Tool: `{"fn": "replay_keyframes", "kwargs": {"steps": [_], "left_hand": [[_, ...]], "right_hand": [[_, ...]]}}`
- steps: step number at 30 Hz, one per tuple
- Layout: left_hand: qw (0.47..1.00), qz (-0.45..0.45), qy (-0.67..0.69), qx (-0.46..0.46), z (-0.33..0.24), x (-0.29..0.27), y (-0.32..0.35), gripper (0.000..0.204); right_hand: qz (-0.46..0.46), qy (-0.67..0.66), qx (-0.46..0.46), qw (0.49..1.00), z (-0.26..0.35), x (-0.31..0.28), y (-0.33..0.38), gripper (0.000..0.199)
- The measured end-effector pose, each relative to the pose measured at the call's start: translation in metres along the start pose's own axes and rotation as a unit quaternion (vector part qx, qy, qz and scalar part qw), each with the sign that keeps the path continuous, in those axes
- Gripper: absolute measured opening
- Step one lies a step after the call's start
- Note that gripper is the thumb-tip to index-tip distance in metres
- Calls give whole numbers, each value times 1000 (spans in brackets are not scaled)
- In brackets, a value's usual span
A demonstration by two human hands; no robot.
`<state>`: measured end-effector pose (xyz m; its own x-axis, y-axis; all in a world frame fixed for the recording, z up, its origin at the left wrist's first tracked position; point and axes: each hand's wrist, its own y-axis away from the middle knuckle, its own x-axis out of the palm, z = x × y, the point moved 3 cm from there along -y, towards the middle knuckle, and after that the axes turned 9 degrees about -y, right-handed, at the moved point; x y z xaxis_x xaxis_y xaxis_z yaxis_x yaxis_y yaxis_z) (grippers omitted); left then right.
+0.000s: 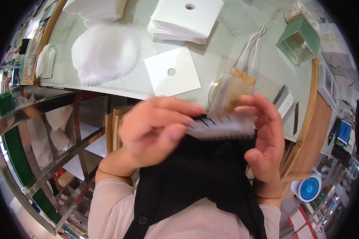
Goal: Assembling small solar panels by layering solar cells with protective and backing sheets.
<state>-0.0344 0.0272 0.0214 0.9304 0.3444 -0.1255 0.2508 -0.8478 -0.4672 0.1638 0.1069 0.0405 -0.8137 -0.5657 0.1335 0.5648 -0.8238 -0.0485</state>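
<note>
Bright light floods the table (227, 55) before me, the white stack (181, 22) throws a soft shadow, motion smears the left hand (149, 129), and straight edges bow toward the black rim.

Hands apart: left hand (153, 129) in a blurred pinch, right hand (267, 137) loosely curled, thumb (252, 155) spread.

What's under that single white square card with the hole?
The card lies on the pale tabletop; a small greyish patch shows through its hole. Anything else underneath is covered.
</note>
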Motion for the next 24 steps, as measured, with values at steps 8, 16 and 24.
{"fn": "replay_keyframes", "kwargs": {"steps": [8, 16, 24], "left_hand": [[988, 123, 50, -83, 10, 29, 15, 27], [921, 70, 124, -362, 37, 44, 24, 37], [895, 86, 204, -386, 45, 32, 16, 32]], "right_hand": [[-47, -79, 117, 989, -4, -44, 14, 18], [-126, -114, 61, 984, 4, -101, 2, 38], [-17, 65, 120, 990, -11, -35, -33, 34]]}}
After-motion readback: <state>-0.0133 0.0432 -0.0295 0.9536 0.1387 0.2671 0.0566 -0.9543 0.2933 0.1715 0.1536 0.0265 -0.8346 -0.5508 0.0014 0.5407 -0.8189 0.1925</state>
